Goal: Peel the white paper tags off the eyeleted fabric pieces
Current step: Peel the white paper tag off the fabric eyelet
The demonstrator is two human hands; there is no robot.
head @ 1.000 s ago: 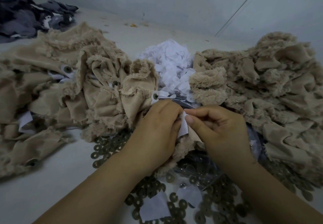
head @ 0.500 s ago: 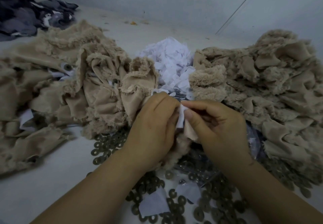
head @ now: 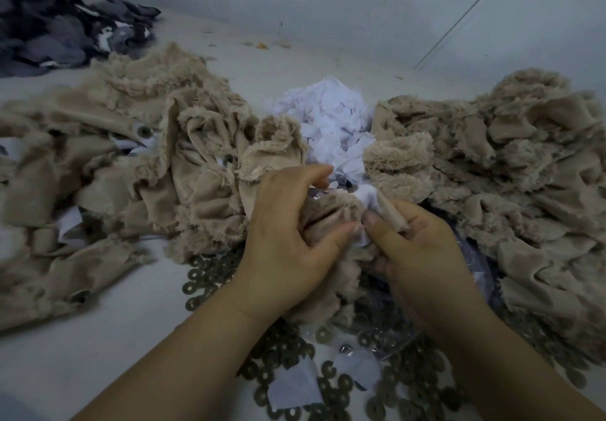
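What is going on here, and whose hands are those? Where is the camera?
No machine here: these are a person's two hands, seen from a camera worn on their head, looking down. That is why the arms come in from the bottom of the picture.

The left hand grips a piece of fuzzy tan fabric. The right hand holds that fabric too and pinches a white paper tag on it, to peel it off.

On the table lie two big heaps of the same fabric, one on the left and one on the right. Between them, farther back, sits a pile of white paper scraps. Near the arms lie many small rings, some inside a clear bag. Dark cloth lies at the far left.
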